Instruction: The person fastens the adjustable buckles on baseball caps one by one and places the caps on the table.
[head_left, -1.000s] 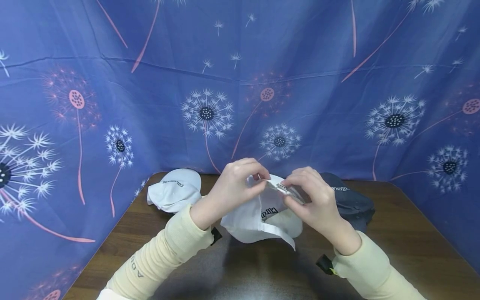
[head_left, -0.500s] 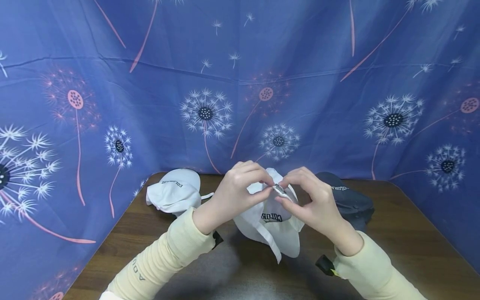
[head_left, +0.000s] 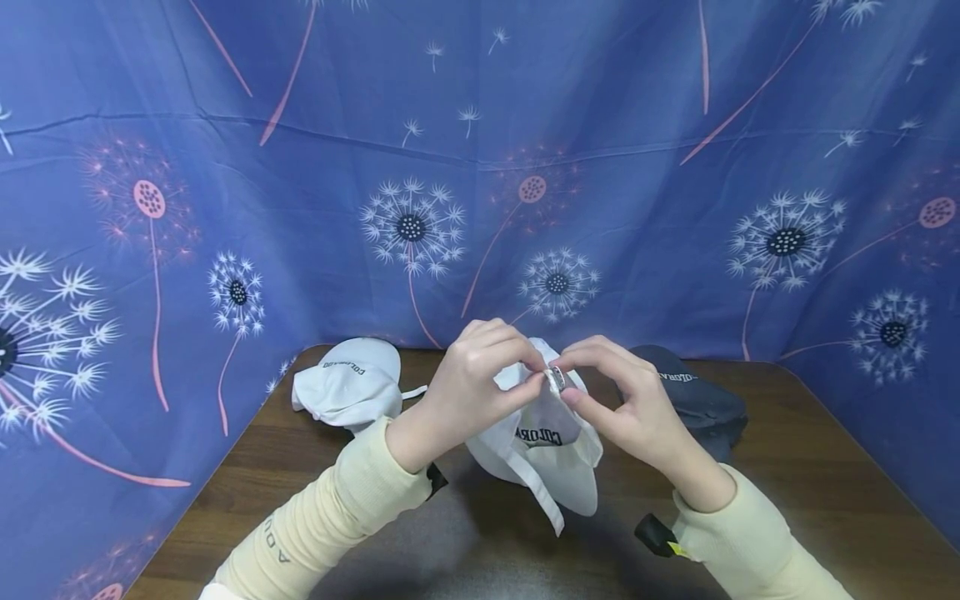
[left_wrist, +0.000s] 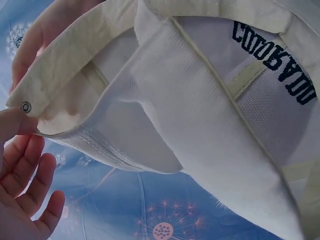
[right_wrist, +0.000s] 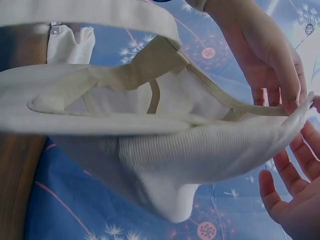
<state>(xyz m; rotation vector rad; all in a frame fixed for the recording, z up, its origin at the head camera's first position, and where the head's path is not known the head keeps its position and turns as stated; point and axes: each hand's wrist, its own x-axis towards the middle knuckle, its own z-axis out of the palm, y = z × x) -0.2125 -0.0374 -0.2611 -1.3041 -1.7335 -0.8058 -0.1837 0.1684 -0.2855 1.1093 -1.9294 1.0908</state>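
A white cap [head_left: 575,479] with dark lettering inside hangs between both hands over the table, its loose strap [head_left: 536,483] dangling. My left hand [head_left: 480,375] pinches the cap's edge beside a small metal buckle [head_left: 558,379]. On the other side of that buckle, my right hand [head_left: 633,392] pinches with thumb and index finger. In the left wrist view, a metal eyelet [left_wrist: 26,106] shows on the cap's band next to the left thumb. The right wrist view shows the cap's inside and band [right_wrist: 150,65], with both hands meeting at its right end; the buckle is hidden there.
On the wooden table [head_left: 247,475], another white cap [head_left: 356,379] lies at the back left, its strap sticking out to the right. A dark cap [head_left: 697,400] lies at the back right, partly behind the right hand. A blue dandelion-print cloth [head_left: 480,208] hangs behind.
Both hands have drawn slightly closer together at the buckle. The buckle has turned between the fingers. The cap has swung a little, and its loose strap hangs lower and more to the left.
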